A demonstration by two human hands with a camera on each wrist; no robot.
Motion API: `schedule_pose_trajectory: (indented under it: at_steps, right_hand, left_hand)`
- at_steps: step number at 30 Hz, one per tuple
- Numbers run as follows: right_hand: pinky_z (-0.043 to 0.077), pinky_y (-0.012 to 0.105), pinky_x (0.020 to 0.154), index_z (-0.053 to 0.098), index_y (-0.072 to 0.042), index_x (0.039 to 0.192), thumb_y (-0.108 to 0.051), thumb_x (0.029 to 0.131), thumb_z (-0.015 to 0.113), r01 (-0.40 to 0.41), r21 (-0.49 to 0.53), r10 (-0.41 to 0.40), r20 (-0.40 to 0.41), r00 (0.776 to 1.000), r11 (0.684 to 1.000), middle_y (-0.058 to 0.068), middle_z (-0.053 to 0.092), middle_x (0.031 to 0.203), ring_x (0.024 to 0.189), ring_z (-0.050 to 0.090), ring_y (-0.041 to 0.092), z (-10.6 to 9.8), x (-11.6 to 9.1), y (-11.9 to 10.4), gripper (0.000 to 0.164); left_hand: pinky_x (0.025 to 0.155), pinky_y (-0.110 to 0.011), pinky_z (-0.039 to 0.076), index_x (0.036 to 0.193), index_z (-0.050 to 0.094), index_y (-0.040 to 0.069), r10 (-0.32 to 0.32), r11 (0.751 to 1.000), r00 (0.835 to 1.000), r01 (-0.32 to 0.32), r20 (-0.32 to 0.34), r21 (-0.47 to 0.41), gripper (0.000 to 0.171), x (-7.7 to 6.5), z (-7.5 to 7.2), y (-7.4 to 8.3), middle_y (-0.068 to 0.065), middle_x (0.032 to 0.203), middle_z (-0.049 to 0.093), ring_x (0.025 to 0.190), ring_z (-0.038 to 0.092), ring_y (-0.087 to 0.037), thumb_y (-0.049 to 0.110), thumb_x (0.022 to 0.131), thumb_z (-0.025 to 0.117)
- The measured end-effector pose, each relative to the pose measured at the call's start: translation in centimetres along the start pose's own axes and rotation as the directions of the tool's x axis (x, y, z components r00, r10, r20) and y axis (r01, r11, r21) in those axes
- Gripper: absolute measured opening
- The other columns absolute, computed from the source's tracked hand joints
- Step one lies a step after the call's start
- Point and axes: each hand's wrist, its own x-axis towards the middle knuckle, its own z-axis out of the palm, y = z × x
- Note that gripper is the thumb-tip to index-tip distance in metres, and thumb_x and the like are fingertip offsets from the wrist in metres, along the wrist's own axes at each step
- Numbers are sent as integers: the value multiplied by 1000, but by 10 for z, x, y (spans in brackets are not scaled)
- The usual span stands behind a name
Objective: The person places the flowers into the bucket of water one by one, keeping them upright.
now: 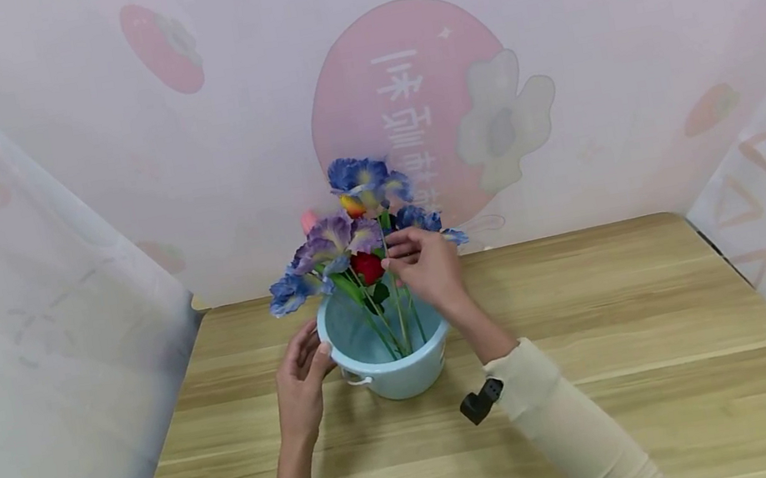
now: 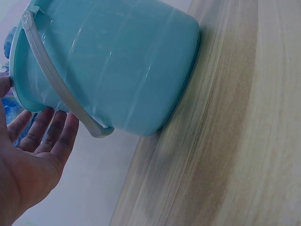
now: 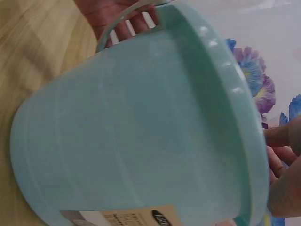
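Observation:
A light blue bucket [image 1: 406, 379] stands upright on the wooden table with several artificial flowers in it. My left hand [image 1: 302, 375] touches the bucket's left rim, its thumb at the rim and its nearly straight fingers against the outside wall. Over the bucket, my right hand [image 1: 425, 266] pinches a thin green flower stem [image 1: 399, 312] between thumb and fingers. Beside its fingertips sits a red rose [image 1: 368, 268]. Purple and blue irises [image 1: 333, 239] lean left, and blue irises [image 1: 359, 175] rise at the back. The right wrist view hides the pinch behind the bucket's rim.
The bucket's white handle [image 2: 61, 87] hangs down its side. A paper label [image 3: 141, 216] is stuck to the bucket wall. The wooden table [image 1: 632, 316] reaches back to a printed curtain [image 1: 247, 152], with more curtain on both sides.

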Motion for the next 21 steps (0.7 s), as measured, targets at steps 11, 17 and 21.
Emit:
schedule_pose_trajectory:
  at_steps: [11, 17, 21]
  right_hand:
    - [66, 31, 64, 79, -9, 122, -4, 95, 80, -13, -145, 20, 44, 999, 989, 11, 80, 103, 88, 79, 25, 9, -7, 13, 27]
    - [67, 32, 66, 78, -8, 122, -5, 95, 80, -9, -145, 16, 48, 999, 989, 11, 79, 103, 90, 79, 26, 8, -10, 13, 27]
    - [68, 35, 78, 76, -8, 126, -8, 95, 81, 2, -156, 6, 55, 998, 988, 11, 80, 108, 96, 79, 27, 1, -11, 11, 32]
  left_hand:
    - [91, -22, 65, 154, 54, 4, 3, 1000, 1000, -3, 1, 9, 46, 0, -1, 1, -21, 150, 61, 122, 69, -11, 13, 109, 63]
    - [91, -23, 65, 154, 55, 5, 6, 1000, 1000, -6, 2, 10, 46, -1, -1, 0, -22, 149, 62, 122, 70, -12, 13, 109, 64]
    - [91, -23, 65, 154, 55, 6, 2, 1000, 1000, -2, 6, 14, 47, 1, -1, 0, -21, 149, 62, 122, 70, -13, 15, 109, 64]
